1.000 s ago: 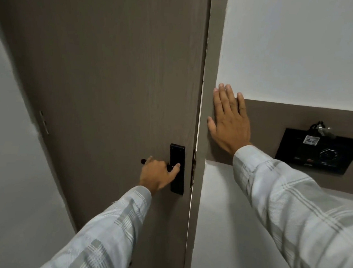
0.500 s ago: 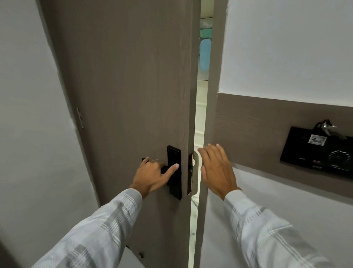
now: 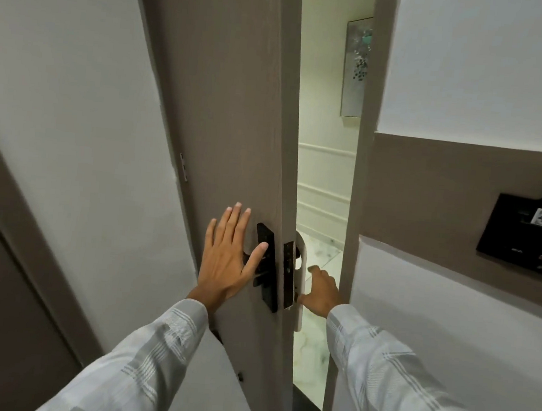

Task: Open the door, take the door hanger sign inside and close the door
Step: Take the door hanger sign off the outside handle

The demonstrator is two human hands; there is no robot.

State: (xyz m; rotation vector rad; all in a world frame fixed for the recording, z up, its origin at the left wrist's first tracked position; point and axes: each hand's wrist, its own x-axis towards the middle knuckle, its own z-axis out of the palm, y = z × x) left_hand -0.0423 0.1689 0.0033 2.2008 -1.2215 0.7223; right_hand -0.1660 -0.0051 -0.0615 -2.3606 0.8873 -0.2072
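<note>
Since a moment ago the door (image 3: 219,109) has swung wider and my left hand (image 3: 229,260) has let go of the handle; it now lies flat on the door, fingers spread. My right hand (image 3: 320,291) reaches through the gap, thumb touching the sign (image 3: 297,301) that hangs on the outer handle; whether it grips, I cannot tell.

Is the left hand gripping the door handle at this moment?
No, the left hand lies flat and open against the door, fingers spread beside the black lock plate.
</note>
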